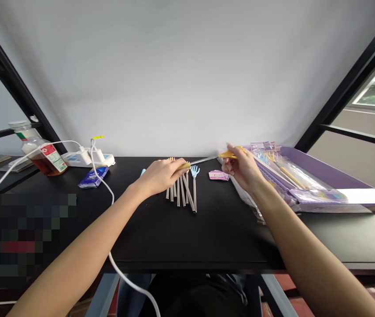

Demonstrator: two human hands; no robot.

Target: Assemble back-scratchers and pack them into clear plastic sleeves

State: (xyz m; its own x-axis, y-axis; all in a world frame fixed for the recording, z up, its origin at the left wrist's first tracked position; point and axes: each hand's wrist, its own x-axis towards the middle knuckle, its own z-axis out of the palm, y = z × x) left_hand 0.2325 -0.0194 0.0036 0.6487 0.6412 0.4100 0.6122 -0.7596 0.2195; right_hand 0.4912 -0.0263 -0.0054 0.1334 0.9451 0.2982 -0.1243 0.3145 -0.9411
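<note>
My left hand [164,175] grips the yellowish end of an extended telescopic back scratcher [204,161]. My right hand [240,165] is closed on its other, yellow end. Between the hands its thin silver rod runs nearly level, a little higher on the right. Below and beside my left hand, several back scratchers [183,193] with silvery handles lie side by side on the black table [207,242]. One shows a light-blue claw [194,171]; other claws are yellow, partly covered by my left hand. A small pink card [218,175] lies between my hands, farther back.
At right sits an open purple box [326,167] with wrapped back scratchers inside; clear plastic [245,196] spreads at its left side. Toward the left are a bottle of brown liquid [44,149], a white power strip [108,159], a blue packet [93,177] and a white cable [111,193].
</note>
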